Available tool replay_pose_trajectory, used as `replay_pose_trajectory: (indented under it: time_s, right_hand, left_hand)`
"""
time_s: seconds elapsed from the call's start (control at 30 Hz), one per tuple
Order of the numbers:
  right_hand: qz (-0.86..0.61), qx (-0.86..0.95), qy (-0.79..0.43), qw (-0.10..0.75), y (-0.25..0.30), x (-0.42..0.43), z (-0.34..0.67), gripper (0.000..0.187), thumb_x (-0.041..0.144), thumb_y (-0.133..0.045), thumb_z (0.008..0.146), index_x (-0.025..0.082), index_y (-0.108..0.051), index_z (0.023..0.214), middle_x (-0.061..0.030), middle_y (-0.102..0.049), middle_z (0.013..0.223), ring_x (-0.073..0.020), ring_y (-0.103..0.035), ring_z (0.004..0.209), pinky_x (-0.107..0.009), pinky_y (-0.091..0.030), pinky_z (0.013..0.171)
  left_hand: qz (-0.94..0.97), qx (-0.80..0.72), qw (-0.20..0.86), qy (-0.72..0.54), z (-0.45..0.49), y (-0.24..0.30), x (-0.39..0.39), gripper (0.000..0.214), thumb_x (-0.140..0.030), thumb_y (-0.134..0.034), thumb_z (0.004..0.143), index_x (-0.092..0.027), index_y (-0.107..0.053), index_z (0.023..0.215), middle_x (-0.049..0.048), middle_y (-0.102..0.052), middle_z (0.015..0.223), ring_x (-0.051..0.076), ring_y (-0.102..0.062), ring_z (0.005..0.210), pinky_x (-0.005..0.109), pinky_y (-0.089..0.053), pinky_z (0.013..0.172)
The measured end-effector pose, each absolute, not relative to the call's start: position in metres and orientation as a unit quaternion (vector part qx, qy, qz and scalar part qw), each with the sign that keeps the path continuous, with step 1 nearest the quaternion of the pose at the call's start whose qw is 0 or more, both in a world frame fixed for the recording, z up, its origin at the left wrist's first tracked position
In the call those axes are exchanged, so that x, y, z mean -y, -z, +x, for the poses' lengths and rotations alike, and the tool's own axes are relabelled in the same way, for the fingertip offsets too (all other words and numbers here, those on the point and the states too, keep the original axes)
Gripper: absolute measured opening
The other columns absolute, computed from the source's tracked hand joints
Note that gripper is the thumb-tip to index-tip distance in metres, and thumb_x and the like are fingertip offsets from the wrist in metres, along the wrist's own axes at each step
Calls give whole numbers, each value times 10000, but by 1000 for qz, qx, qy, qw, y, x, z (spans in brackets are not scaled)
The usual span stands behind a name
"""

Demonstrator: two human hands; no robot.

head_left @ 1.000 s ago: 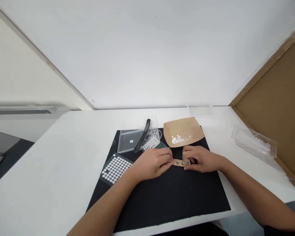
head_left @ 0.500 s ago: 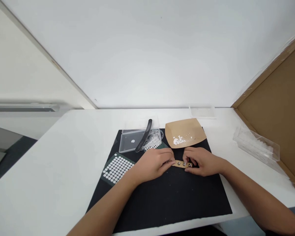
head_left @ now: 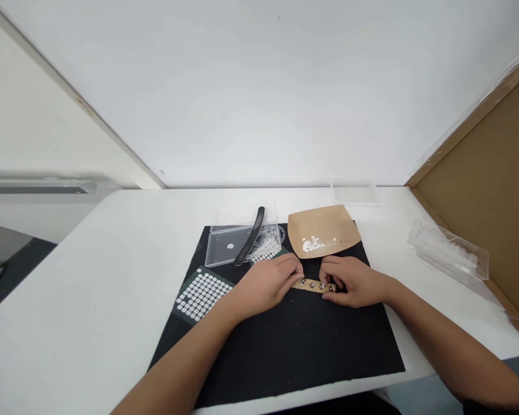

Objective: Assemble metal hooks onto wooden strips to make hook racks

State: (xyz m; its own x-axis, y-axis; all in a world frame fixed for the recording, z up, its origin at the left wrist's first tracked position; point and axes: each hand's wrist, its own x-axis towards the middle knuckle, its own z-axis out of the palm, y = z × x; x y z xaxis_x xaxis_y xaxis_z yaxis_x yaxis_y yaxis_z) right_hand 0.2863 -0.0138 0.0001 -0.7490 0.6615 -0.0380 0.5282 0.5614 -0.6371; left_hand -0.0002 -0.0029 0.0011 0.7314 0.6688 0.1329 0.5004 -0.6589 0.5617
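A narrow tan strip (head_left: 308, 287) with several small shiny metal pieces in a row lies across the black mat (head_left: 303, 351). At its left end, the thumb and fingers of my left hand (head_left: 268, 282) are pinched together on it. My right hand (head_left: 354, 280) grips the other end, thumb in front and bent fingers behind. Just beyond the hands sits a tan card tray (head_left: 324, 222) holding small white flakes. Left of it, an open clear plastic case (head_left: 218, 252) contains white slivers, with a curved black tool (head_left: 251, 236) resting across it.
A dark green sheet of white round stickers (head_left: 201, 297) lies left of my left forearm, with a second sheet partly hidden behind my left hand. Clear plastic boxes (head_left: 452, 251) stand on the white table (head_left: 78, 288) at right, beside a brown cardboard panel (head_left: 484, 155).
My left fingers have shifted back along the strip, uncovering another metal piece near its left end. My right hand keeps its grip. The whole view has shifted slightly.
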Motion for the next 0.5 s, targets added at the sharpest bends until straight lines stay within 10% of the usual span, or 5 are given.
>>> replay_pose_trajectory:
  time_s: [0.5]
  right_hand:
    - [-324, 912, -145, 206, -15, 26, 288, 263, 426, -672, 964, 238, -489, 974, 25, -569, 854, -140, -476, 671, -288, -290, 607]
  left_hand:
    - [810, -347, 351, -318, 5, -12, 7, 196, -307, -563, 1098, -200, -698, 1004, 31, -698, 975, 110, -609, 673, 235, -501, 631]
